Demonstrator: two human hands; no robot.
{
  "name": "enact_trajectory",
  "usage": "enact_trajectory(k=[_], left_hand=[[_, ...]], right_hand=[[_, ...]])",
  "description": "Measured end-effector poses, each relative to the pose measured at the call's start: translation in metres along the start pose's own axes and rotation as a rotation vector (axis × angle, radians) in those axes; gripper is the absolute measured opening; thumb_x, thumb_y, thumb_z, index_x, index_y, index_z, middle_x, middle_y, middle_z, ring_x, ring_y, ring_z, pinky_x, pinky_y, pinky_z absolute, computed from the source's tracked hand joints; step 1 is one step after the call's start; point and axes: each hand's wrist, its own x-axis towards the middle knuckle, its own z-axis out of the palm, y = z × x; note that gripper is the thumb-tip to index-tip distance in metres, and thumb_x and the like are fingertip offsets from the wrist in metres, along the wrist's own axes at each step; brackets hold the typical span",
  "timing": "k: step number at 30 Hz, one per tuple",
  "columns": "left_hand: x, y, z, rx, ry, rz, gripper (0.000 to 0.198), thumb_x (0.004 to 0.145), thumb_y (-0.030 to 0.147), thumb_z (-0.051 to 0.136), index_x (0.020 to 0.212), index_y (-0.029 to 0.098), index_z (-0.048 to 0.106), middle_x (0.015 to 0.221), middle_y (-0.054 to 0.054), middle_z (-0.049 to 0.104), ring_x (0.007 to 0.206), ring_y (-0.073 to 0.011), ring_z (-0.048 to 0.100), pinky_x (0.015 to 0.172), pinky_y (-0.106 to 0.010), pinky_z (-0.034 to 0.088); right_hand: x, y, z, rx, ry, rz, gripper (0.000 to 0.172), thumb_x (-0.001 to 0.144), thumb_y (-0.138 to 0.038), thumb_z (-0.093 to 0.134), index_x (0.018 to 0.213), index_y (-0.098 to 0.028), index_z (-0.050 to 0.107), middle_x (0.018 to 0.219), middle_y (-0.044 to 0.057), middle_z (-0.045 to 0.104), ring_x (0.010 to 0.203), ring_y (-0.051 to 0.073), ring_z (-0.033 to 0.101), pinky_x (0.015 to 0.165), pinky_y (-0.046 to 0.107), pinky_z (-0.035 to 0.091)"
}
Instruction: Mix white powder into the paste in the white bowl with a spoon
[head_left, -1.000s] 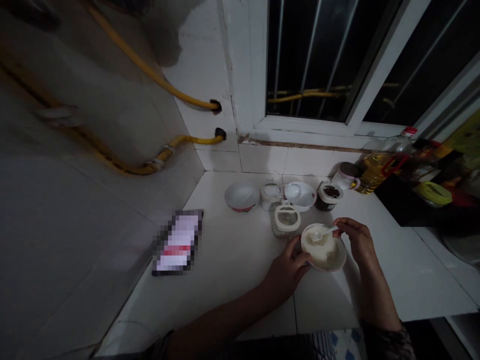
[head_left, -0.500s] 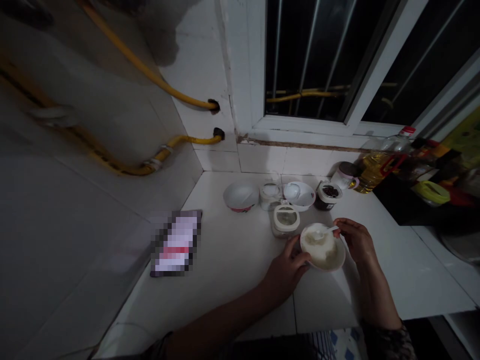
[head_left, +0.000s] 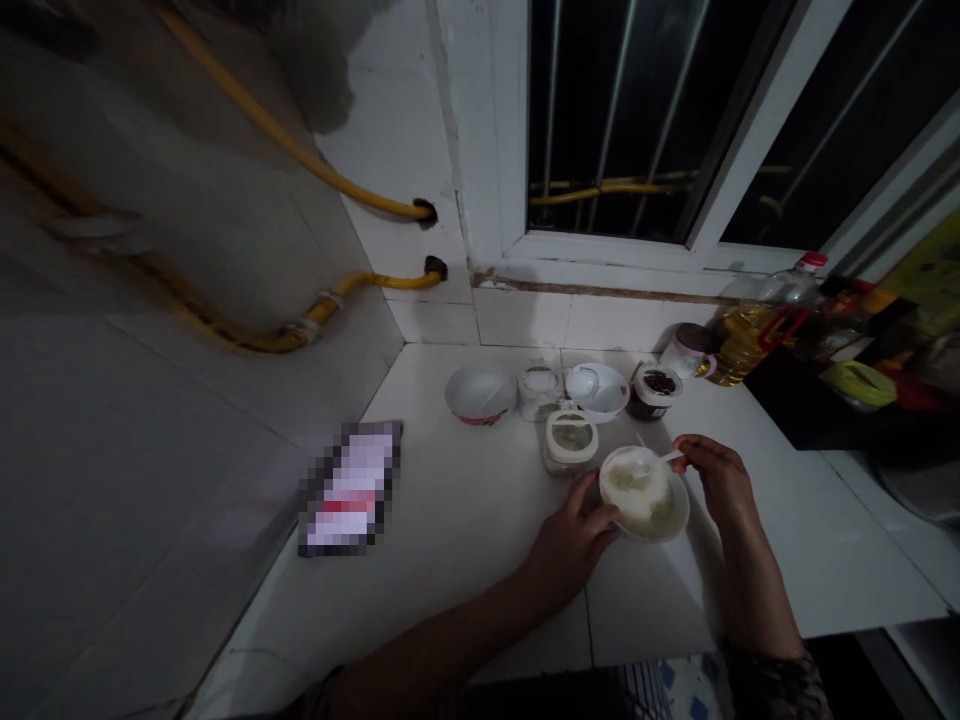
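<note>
A small bowl (head_left: pixel 645 497) filled with pale mash stands on the white counter (head_left: pixel 465 510). My left hand (head_left: pixel 574 535) curls round the bowl's left rim and grips it. Pinched in the fingers of my right hand (head_left: pixel 716 475) is the handle of a white spoon (head_left: pixel 651 464), whose scoop lies in the food at the bowl's far side.
Behind the bowl stand a lidded white container (head_left: pixel 571 440), an empty white bowl (head_left: pixel 481 392), a small white jar (head_left: pixel 539 390), a white dish (head_left: pixel 598 389) and a jar of dark contents (head_left: pixel 655 389). An oil bottle (head_left: pixel 757 325) stands at the right. A flat packet (head_left: pixel 349 487) leans by the left wall.
The spoon and my right hand have shifted slightly at the bowl's far rim; the bowl and my left hand stay where they were.
</note>
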Motion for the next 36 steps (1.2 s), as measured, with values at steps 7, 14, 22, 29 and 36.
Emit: enact_trajectory(k=[7,14,22,29,36], left_hand=[[0.000,0.001,0.000,-0.016,-0.006,-0.016,0.020,0.084,0.010,0.057,0.101,0.019,0.060,0.141,-0.012,0.033,0.098,-0.0207,0.062,0.090,-0.039,0.051],[-0.001,0.002,-0.002,-0.010,0.005,-0.010,0.021,0.084,0.010,0.057,0.101,0.021,0.059,0.141,-0.010,0.033,0.096,-0.0181,0.062,0.089,-0.037,0.052],[-0.001,-0.001,0.001,-0.002,0.018,0.006,0.022,0.083,0.009,0.057,0.101,0.021,0.059,0.141,-0.009,0.033,0.096,-0.0177,0.061,0.090,-0.036,0.052],[0.000,0.001,-0.001,-0.011,0.009,-0.013,0.020,0.085,0.011,0.057,0.101,0.022,0.060,0.141,-0.008,0.033,0.098,-0.0189,0.062,0.090,-0.038,0.052],[-0.001,0.001,-0.002,-0.027,0.003,-0.001,0.021,0.084,0.011,0.056,0.102,0.022,0.060,0.142,-0.009,0.033,0.098,-0.0188,0.062,0.090,-0.038,0.051]], right_hand=[[-0.009,-0.005,0.006,-0.189,-0.192,-0.117,0.019,0.068,-0.037,0.065,0.067,-0.018,0.064,0.048,-0.003,0.054,0.051,0.013,0.047,0.056,0.026,0.035],[-0.013,-0.009,0.014,-0.189,-0.240,-0.064,0.021,0.066,-0.039,0.064,0.068,-0.018,0.064,0.047,-0.001,0.056,0.051,0.014,0.049,0.058,0.027,0.037],[-0.003,0.002,0.004,-0.040,-0.105,-0.021,0.018,0.062,-0.034,0.066,0.067,-0.018,0.066,0.046,-0.001,0.054,0.048,0.014,0.047,0.058,0.029,0.036],[-0.001,0.001,0.001,0.050,-0.059,0.036,0.013,0.056,-0.029,0.066,0.063,-0.018,0.066,0.044,-0.001,0.054,0.047,0.014,0.047,0.055,0.029,0.035],[-0.001,0.003,0.001,0.042,-0.059,0.035,0.012,0.056,-0.028,0.066,0.062,-0.018,0.067,0.045,-0.002,0.055,0.046,0.014,0.047,0.054,0.029,0.035]])
